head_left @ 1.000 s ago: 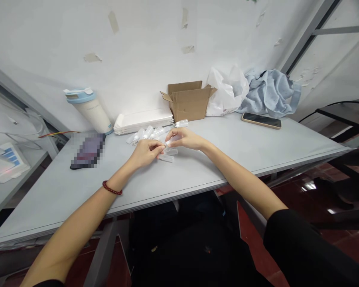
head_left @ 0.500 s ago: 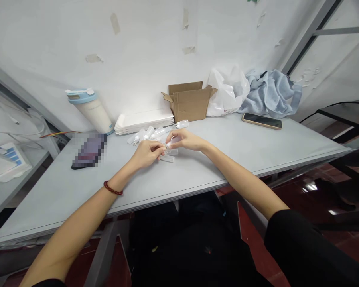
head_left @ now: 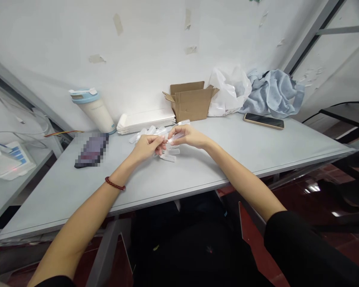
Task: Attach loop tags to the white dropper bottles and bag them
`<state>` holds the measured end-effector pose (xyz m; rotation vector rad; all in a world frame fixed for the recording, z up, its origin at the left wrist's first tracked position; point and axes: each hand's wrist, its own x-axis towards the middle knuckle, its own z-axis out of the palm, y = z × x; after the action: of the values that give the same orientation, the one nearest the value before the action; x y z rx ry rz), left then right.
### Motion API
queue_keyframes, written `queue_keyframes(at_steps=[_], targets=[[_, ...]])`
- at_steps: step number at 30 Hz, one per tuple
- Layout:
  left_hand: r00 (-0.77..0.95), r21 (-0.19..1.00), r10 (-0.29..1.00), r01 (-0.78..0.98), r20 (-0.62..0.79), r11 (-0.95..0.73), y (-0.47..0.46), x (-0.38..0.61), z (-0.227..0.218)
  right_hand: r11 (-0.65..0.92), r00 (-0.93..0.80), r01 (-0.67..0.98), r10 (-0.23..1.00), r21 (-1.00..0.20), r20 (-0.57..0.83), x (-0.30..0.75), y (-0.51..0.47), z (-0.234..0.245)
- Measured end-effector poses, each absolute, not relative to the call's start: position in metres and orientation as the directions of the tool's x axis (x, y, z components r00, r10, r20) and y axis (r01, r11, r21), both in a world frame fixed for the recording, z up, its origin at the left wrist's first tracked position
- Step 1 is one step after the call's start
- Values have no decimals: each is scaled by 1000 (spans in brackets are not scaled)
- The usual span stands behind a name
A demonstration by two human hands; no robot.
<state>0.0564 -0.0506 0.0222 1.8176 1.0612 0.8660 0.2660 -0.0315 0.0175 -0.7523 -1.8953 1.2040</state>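
Observation:
Over a loose group of small translucent plastic bottles (head_left: 151, 130), my hands meet at the middle of the table. My right hand (head_left: 190, 136) pinches one small translucent bottle (head_left: 177, 136) with a white tip, which points toward the left hand. My left hand (head_left: 147, 146) has thumb and forefinger closed at that tip, its other fingers curled underneath. Whether a separate small part sits in the left fingertips cannot be made out. Another bottle (head_left: 168, 158) lies just below the hands, and one more (head_left: 184, 122) lies behind them. The fingers partly hide the group.
At the back stand a blue-lidded tumbler (head_left: 96, 115), a stack of flat white pieces (head_left: 146, 121), an open cardboard box (head_left: 193, 104), a white plastic bag (head_left: 229, 93) and light blue cloth (head_left: 271, 93). A phone (head_left: 263, 120) lies right; a pixelated dark object (head_left: 92, 150) lies left.
My left fingers have shifted slightly at the bottle's tip, the lower ones now showing more. The right hand still holds the bottle. The whole view has moved a little.

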Motion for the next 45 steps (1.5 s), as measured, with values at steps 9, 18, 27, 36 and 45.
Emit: queue_keyframes(at_steps=[9,18,27,36,45], targets=[[449,876,884,367,128,-313,-52,53,22,386,-520,73,802,-920,295,265,-31,15],[263,900,942,326,209,-290,-46,51,26,388,-314,107,887,-916,339,271,-8,2],[-52,844,961,493,271,-211,-37,40,30,509,-359,743,851,-434,383,299,31,-29],[-54,777,930,569,362,-270,-37,40,27,347,-264,904,912,-249,314,298,26,-28],[-18,795,907,489,420,-359,-34,38,23,231,-130,908,948,-351,290,306,27,-20]])
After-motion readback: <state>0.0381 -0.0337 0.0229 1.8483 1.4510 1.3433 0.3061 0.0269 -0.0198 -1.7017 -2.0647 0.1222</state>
